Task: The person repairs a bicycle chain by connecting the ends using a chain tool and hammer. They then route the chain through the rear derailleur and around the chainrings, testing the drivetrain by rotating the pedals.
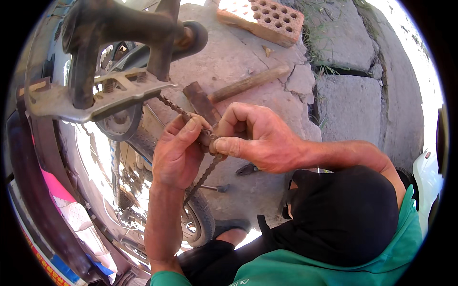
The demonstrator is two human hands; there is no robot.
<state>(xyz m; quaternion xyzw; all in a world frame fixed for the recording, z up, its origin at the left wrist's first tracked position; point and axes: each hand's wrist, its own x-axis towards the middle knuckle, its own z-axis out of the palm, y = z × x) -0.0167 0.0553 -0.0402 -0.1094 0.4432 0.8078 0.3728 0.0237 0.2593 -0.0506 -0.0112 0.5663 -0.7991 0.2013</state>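
Note:
A rusty bicycle chain [206,175] runs from beneath a metal pedal [62,102], through both my hands, and down toward a bicycle tyre [202,214]. My left hand [179,155] pinches the chain between thumb and fingers. Close against it, my right hand [267,138] has its thumb pressed on the same stretch of chain, with the fingers curled. The links between my fingertips are partly covered, so their detail cannot be made out. Just beyond my hands lies a hammer [253,83] with a wooden handle and rusty head.
A perforated brick [279,21] lies at the far side on cracked concrete. Dark pliers [246,169] and a metal tool [217,188] lie below my hands. The pedal and crank stand close at upper left. Concrete slabs [350,109] with grass between them lie right.

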